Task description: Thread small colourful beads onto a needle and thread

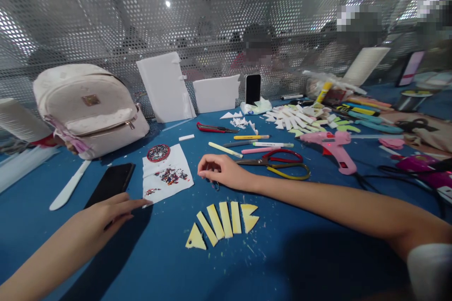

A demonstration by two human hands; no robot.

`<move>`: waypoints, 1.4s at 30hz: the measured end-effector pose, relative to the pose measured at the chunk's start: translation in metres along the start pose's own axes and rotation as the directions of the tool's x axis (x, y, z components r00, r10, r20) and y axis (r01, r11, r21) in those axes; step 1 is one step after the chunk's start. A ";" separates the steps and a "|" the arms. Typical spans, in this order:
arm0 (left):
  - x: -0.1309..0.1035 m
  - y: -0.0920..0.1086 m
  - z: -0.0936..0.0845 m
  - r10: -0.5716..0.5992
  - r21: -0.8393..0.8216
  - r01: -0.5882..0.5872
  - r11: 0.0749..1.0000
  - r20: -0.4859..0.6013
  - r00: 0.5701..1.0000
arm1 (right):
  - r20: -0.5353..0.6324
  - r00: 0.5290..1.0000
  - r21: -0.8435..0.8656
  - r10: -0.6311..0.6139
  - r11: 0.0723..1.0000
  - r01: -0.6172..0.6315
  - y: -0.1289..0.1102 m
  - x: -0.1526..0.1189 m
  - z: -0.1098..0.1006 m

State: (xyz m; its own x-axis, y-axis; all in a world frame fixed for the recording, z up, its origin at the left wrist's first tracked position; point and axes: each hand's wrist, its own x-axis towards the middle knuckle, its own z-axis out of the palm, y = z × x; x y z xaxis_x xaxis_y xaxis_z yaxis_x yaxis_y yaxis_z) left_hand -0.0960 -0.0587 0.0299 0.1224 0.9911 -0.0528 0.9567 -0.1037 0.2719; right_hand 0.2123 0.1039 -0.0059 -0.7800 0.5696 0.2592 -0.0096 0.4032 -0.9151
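Observation:
My left hand (109, 214) reaches in from the lower left, its index finger stretched out to the near corner of a white paper sheet (181, 160). On that sheet lie scattered dark and red glittery bits (172, 176) and a round, red-rimmed dish of glitter (158, 153). Just right of the paper, my right hand (224, 172) rests on the table with its fingers curled in. A small thin loop (216, 186) shows beneath it; what the fingers hold, if anything, is hidden. Nearer me, several yellow strips (226, 219) lie between a triangle (196, 237) and a notched piece (249, 217), forming a fish.
Scissors (268, 162), markers (272, 144) and a red cutter (216, 128) lie beyond my right hand. A pink glue gun (332, 146) stands to the right, before a heap of pale cut pieces (294, 116). At left are a backpack (92, 103), a black phone (111, 182) and a white knife (70, 185).

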 end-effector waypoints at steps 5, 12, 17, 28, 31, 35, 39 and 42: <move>0.000 0.000 -0.002 0.017 -0.027 -0.013 1.000 0.132 0.991 | -0.003 1.000 -0.018 -0.006 1.000 0.006 0.001 0.000 0.000; 0.011 0.001 0.000 0.036 -0.018 -0.036 0.999 -0.005 0.999 | -0.007 1.000 -0.017 -0.009 1.000 0.009 0.001 0.000 0.000; 0.020 -0.010 0.010 0.047 0.011 -0.047 0.999 0.000 0.999 | 0.000 1.000 -0.015 -0.007 1.000 0.007 0.000 0.000 0.000; 0.022 -0.016 0.012 0.076 -0.039 -0.078 0.996 -0.062 0.995 | 0.002 1.000 -0.019 -0.018 1.000 0.018 -0.001 0.000 0.000; 0.027 -0.007 0.010 0.138 -0.116 -0.161 0.980 -0.186 0.973 | -0.004 1.000 -0.025 -0.020 0.999 0.020 -0.001 0.000 0.000; 0.035 0.021 0.009 0.185 -0.240 -0.248 0.939 -0.256 0.949 | -0.005 1.000 -0.038 -0.021 0.999 0.021 -0.001 0.000 0.000; 0.044 0.053 0.015 0.156 -0.336 -0.255 0.907 -0.294 0.943 | -0.007 1.000 -0.055 -0.018 0.998 0.018 -0.004 -0.001 0.001; 0.054 0.069 0.025 0.149 -0.382 -0.284 0.880 -0.344 0.927 | -0.011 1.000 -0.082 -0.024 0.996 0.023 -0.007 -0.002 0.001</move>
State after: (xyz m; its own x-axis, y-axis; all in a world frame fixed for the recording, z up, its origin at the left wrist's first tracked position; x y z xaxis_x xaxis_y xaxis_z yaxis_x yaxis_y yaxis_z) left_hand -0.0166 -0.0146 0.0224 0.1656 0.9320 0.3223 0.7059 -0.3402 0.6213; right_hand 0.2137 0.0993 -0.0008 -0.7724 0.5679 0.2844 0.0241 0.4737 -0.8804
